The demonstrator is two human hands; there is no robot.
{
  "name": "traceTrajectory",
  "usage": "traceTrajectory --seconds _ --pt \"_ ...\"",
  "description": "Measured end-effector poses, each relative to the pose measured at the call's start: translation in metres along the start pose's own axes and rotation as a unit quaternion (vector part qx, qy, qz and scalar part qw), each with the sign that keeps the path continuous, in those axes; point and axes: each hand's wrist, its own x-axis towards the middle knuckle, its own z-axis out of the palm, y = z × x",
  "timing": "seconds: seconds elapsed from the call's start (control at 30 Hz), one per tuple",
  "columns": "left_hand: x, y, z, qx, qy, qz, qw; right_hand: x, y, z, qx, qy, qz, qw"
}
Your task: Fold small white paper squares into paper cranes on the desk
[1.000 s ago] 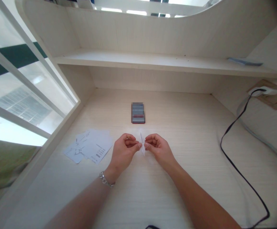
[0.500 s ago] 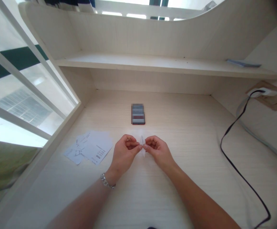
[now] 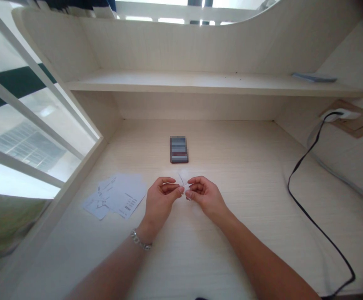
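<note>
A small folded piece of white paper (image 3: 184, 186) is pinched between both my hands just above the pale wooden desk (image 3: 237, 175). My left hand (image 3: 161, 200), with a silver bracelet at the wrist, has its fingers curled and its thumb and forefinger closed on the paper's left side. On the paper's right side, my right hand (image 3: 204, 195) grips in the same way. Most of the paper is hidden by my fingertips; a thin point sticks up between them.
A dark phone (image 3: 178, 149) lies flat beyond my hands. Printed paper sheets (image 3: 117, 199) lie to the left. A black cable (image 3: 306, 166) runs from a wall socket (image 3: 340, 114) across the desk's right side. A shelf (image 3: 200, 81) spans above, holding a thin blue item (image 3: 314, 77). A window is at the left.
The paper between my fingers has been worked smaller: its upright point looks shorter and more hidden now. Both hands stay together at the same spot; the view shifted slightly.
</note>
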Motion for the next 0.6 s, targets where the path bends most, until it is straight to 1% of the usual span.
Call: traceTrajectory --seconds 0.1,0.23,0.33,0.4,0.47,0.5,0.53,0.6 --pt "0.001 0.0 0.0 -0.015 -0.003 0.002 1.0 0.001 -0.004 0.0 0.013 0.005 0.017 1.0" --pt "0.002 0.0 -0.001 -0.045 -0.045 -0.001 0.998 -0.001 -0.009 0.0 0.076 0.007 0.039 0.996" --pt "0.001 0.002 0.0 -0.056 -0.072 0.005 0.996 -0.005 -0.014 0.001 0.133 -0.016 0.061 0.989" --pt "0.0 0.003 0.0 -0.049 -0.097 0.005 0.994 -0.007 -0.016 0.001 0.149 -0.042 0.086 0.984" --pt "0.0 0.004 -0.001 -0.034 -0.119 0.004 0.992 -0.008 -0.016 0.0 0.142 -0.067 0.102 0.982" --pt "0.0 0.004 -0.001 -0.024 -0.121 0.005 0.992 -0.007 -0.015 -0.001 0.129 -0.073 0.102 0.984" --pt "0.0 0.005 -0.002 -0.015 -0.117 0.006 0.993 -0.006 -0.014 -0.002 0.11 -0.072 0.097 0.987" --pt "0.001 0.005 -0.003 0.004 -0.105 0.004 0.994 -0.003 -0.012 -0.004 0.054 -0.049 0.075 0.995"
